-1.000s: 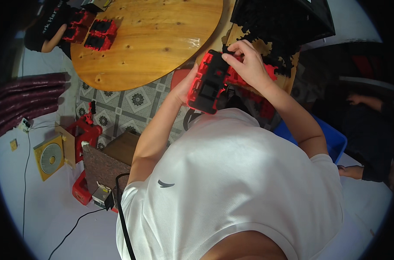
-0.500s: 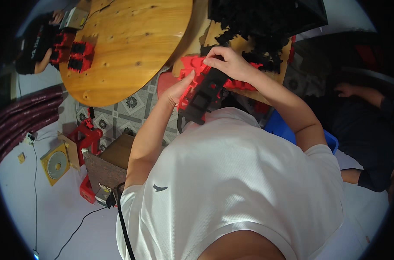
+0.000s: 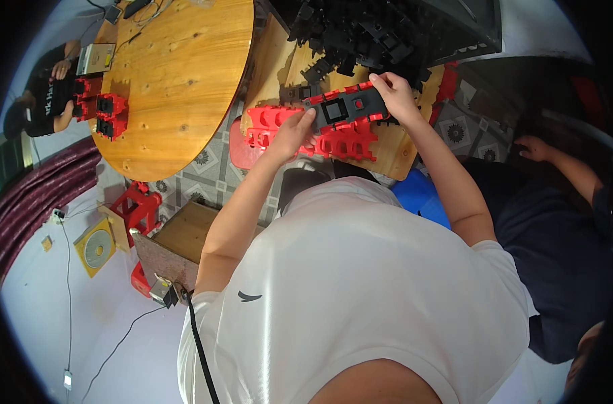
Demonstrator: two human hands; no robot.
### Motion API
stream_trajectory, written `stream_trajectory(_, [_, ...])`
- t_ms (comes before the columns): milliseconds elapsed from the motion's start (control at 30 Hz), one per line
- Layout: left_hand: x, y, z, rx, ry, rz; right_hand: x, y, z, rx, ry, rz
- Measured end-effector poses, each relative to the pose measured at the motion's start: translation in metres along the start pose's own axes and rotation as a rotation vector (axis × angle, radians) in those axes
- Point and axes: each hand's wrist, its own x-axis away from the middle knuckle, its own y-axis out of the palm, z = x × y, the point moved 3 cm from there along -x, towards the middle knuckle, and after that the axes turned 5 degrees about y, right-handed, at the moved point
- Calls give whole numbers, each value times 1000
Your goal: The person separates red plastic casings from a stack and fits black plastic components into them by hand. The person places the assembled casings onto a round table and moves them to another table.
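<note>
The person's two hands hold one black-and-red plastic assembly (image 3: 347, 108) near the upper middle of the frame, above the small wooden table (image 3: 402, 153). Its black plate faces up and shows a square window and a smaller red square, and red edging runs along both long sides. The left hand (image 3: 293, 138) pinches the left end, the thumb lying on the black face; the fingers underneath are mostly hidden. The right hand (image 3: 397, 97) grips the upper right end between thumb and fingers, so the piece is slightly tilted, its right end higher in the frame.

Red plastic frames (image 3: 350, 146) lie just below the assembly in the picture, partly covered by it and by the left hand. Above it, a heap of black plastic parts (image 3: 360, 42) spills from the black crate (image 3: 467, 25).

I judge that the step in hand is the joining or checking of the black plate against its red frame; whether it is fully seated, I cannot tell. The next move seems to call for a steady hold at the left end, and for even pressure by the right thumb along the red edge, without bending the plate.
</note>
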Motion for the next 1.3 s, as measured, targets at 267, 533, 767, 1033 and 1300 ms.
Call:
stream_trajectory(267, [-24,32,18,126,57,-59,-8,-29,29,-148,69,99])
stream_trajectory(533, [-53,23,-13,-45,103,110,-3,-26,66,-145,-44,259])
stream_trajectory(767, [-67,23,-2,-222,124,-198,88,-12,103,-463,399,-177])
stream_trajectory(1033, [-82,23,6,-212,64,-375,113,4,105,-690,560,-114])
stream_trajectory(1300, [-87,-23,19,-190,117,-336,84,42,72,-579,376,123])
